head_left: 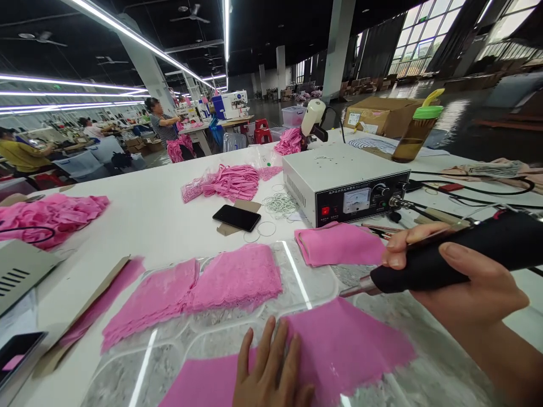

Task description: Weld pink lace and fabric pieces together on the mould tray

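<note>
My right hand (470,277) is wrapped round a black handheld ultrasonic welding tool (445,254), its metal tip pointing left. The tip hovers at or just above the upper corner of a pink fabric piece (343,345); I cannot tell if they touch. My left hand (271,367) lies flat with fingers spread, over that fabric and a second pink piece (203,381) beside it. Just beyond lie two stacks of pink cut fabric, one plain stack (156,294) and one with a scalloped edge (237,277). A folded pink cloth (339,243) sits near the tool tip.
A control box (348,181) with a dial stands behind, cabled to the tool. Nearby are a phone (236,217), elastic loops (280,204), pink straps (231,182), a bottle (418,133) and a cardboard box (382,116). At left is a pink heap (51,217). People work farther back.
</note>
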Demonstrator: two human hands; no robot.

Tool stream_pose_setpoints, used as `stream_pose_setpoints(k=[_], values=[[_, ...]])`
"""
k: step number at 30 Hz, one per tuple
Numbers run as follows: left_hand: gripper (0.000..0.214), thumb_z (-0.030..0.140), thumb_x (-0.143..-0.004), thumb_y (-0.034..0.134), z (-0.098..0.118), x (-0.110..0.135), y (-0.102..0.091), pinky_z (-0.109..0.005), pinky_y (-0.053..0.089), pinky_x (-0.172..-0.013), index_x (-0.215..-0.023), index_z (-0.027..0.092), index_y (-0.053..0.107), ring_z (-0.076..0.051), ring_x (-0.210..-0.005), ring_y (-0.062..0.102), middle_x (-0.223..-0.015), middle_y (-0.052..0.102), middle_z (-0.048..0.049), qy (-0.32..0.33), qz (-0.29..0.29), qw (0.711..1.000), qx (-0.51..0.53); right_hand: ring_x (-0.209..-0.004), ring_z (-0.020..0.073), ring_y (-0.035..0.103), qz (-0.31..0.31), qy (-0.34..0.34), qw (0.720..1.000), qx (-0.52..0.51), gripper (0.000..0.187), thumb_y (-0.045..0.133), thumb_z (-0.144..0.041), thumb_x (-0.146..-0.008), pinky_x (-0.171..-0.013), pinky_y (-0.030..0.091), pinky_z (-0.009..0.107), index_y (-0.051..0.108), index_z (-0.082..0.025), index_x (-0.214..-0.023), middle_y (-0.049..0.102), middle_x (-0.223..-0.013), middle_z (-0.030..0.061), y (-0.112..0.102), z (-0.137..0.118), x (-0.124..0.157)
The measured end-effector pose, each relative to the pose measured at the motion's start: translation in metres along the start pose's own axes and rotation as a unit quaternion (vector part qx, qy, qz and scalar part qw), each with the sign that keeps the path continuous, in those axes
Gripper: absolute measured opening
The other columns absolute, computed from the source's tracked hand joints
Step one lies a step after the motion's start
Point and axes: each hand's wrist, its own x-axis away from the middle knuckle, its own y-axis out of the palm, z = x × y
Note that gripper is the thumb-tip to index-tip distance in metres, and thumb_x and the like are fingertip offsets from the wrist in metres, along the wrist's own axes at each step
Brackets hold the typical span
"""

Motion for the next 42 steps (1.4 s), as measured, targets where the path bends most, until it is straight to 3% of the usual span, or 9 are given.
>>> stream_pose_setpoints(k=[6,10,13,16,20,24,28,33,42], values=[[0.036,0.044,-0.094,0.053,-0.001,0.0,-0.002,-0.042,0.013,-0.119,-0.115,0.017,0.066,-0.023,-0.123,0.056,-0.12,0.068,-0.0096,0.007,-0.009,1.0,-0.003,-0.046,0.0207,0.056,-0.032,0.035,0.999,-0.015,0.013,0.068,-0.034,-0.067,-0.038,0.049,0.035,0.071,-0.021,-0.07,0.062,-0.062,0.0064,-0.001,0.002,0.004],[0.039,0.046,-0.094,0.052,0.001,-0.004,-0.008,-0.045,0.012,-0.119,-0.115,0.017,0.066,-0.025,-0.122,0.057,-0.119,0.068,-0.0107,0.011,-0.019,1.0,-0.012,-0.051,0.0209,0.054,0.025,0.057,0.998,-0.001,0.009,0.064,-0.028,-0.069,-0.038,0.05,0.035,0.07,-0.022,-0.068,0.06,-0.066,0.0072,0.001,0.0,0.009],[0.038,0.044,-0.094,0.052,-0.002,-0.008,-0.017,-0.046,0.011,-0.119,-0.117,0.016,0.065,-0.025,-0.12,0.058,-0.12,0.068,-0.0112,0.047,-0.05,0.997,-0.039,-0.059,0.0221,0.053,0.07,0.08,0.994,-0.024,0.008,0.06,-0.025,-0.07,-0.04,0.05,0.035,0.068,-0.024,-0.071,0.056,-0.069,0.0068,-0.001,-0.002,0.012],[0.038,0.04,-0.095,0.051,-0.007,-0.013,-0.026,-0.045,0.012,-0.119,-0.121,0.015,0.063,-0.026,-0.119,0.059,-0.123,0.066,-0.0114,0.082,-0.088,0.99,-0.071,-0.058,0.022,0.054,0.052,0.085,0.994,-0.041,0.006,0.062,-0.024,-0.067,-0.041,0.052,0.036,0.068,-0.024,-0.067,0.057,-0.069,0.0069,-0.008,-0.005,0.007],[0.033,0.037,-0.097,0.048,-0.007,-0.031,-0.031,-0.04,0.021,-0.115,-0.116,0.014,0.064,-0.023,-0.114,0.061,-0.118,0.069,-0.0084,0.129,-0.089,0.985,-0.072,-0.051,0.0205,0.055,0.042,0.051,0.998,-0.003,0.008,0.062,-0.025,-0.065,-0.041,0.053,0.036,0.07,-0.021,-0.063,0.061,-0.066,0.0081,-0.016,-0.01,-0.001],[0.035,0.033,-0.101,0.039,0.005,-0.06,-0.022,-0.036,0.036,-0.103,-0.115,0.013,0.064,-0.021,-0.11,0.063,-0.115,0.07,-0.0056,0.14,-0.097,0.985,-0.031,-0.052,0.0195,0.056,0.031,0.045,0.998,-0.027,0.01,0.065,-0.029,-0.067,-0.042,0.054,0.033,0.07,-0.02,-0.067,0.062,-0.066,0.0071,-0.019,-0.01,-0.002],[0.035,0.031,-0.1,0.041,0.019,-0.079,-0.009,-0.037,0.047,-0.086,-0.123,0.011,0.059,-0.022,-0.108,0.063,-0.12,0.067,-0.0104,0.123,-0.141,0.982,0.036,-0.053,0.0189,0.058,0.014,0.048,0.997,-0.066,0.009,0.067,-0.03,-0.072,-0.043,0.055,0.033,0.069,-0.021,-0.072,0.063,-0.07,0.0055,-0.02,-0.004,0.0],[0.035,0.027,-0.097,0.044,0.022,-0.082,0.0,-0.039,0.049,-0.082,-0.124,0.01,0.058,-0.025,-0.111,0.061,-0.123,0.065,-0.0147,0.126,-0.149,0.978,0.069,-0.053,0.0203,0.059,-0.002,0.039,0.997,-0.073,0.012,0.069,-0.033,-0.075,-0.045,0.054,0.034,0.069,-0.02,-0.077,0.065,-0.072,0.0058,-0.022,0.003,-0.001],[0.034,0.029,-0.099,0.042,0.018,-0.084,0.001,-0.038,0.046,-0.083,-0.125,0.016,0.06,-0.024,-0.113,0.06,-0.127,0.064,-0.0078,0.17,-0.149,0.974,0.03,-0.056,0.0212,0.06,0.005,0.029,0.997,-0.067,0.012,0.068,-0.033,-0.078,-0.045,0.055,0.035,0.069,-0.022,-0.082,0.065,-0.074,0.0055,-0.022,0.008,0.002]])
